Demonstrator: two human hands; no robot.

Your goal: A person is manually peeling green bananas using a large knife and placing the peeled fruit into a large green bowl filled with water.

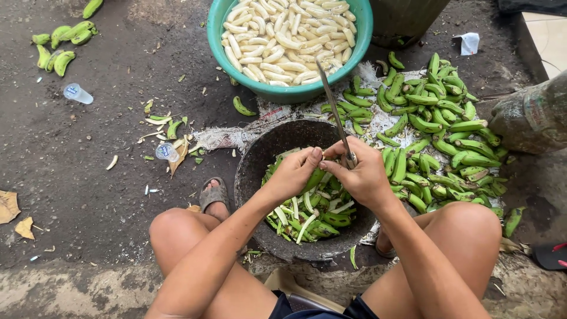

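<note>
Head view, looking down past bare knees at a person seated low over the ground.

Left hand (293,171) is closed around a small green unripe banana (315,177), fingers wrapped on top, holding it steady over the dark round metal pan (254,159). Right hand (361,174) is clenched on the handle of a long thin-bladed knife (332,106); the blade points up and away from the body toward the basin, thumb close to the banana, so the edge looks set against the skin. The two hands are touching or nearly so, right above the pan, likely so that the skin drops straight in.

The pan sits between the knees and is about half full of green peel strips (310,215) with pale inner sides showing.

Just beyond the pan sits a teal round plastic basin (214,35), heaped with pale peeled bananas (286,35), within reach of both hands.

To the right lies a loose pile of unpeeled green bananas (440,136) on a worn sheet (227,137) spread on the ground, next to the knife hand for easy picking.

Far upper left, a few more green bananas (59,47) lie well apart. Two small clear plastic cups (77,93) lie on the dark ground (88,177), with scattered peel scraps. A sandalled foot (213,195) rests just left of the pan.
</note>
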